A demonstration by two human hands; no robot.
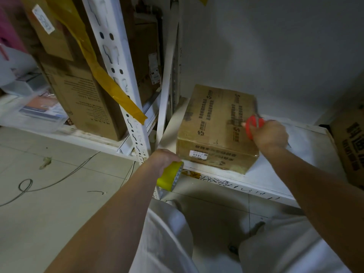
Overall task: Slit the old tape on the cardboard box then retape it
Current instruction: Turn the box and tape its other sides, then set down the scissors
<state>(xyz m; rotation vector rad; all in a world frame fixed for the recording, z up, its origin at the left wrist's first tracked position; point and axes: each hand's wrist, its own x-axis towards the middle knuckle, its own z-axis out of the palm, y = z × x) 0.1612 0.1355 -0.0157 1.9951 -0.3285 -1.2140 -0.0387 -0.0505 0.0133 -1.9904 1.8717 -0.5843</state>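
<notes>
A brown cardboard box (212, 125) with dark print and a white label lies on a low white shelf (275, 174). My right hand (270, 135) grips red-handled scissors (254, 125) at the box's right top edge, the blades pointing away along that edge. My left hand (164, 159) holds a roll of yellow tape (170, 178) just in front of the box's near left corner, beside the shelf post.
A white perforated shelf post (126, 99) stands left of the box, with a strip of yellow tape (110, 83) hanging across it. Tall cardboard boxes (78, 85) fill the left shelf. Another box (352, 146) stands at far right. A cable (59, 178) lies on the tiled floor.
</notes>
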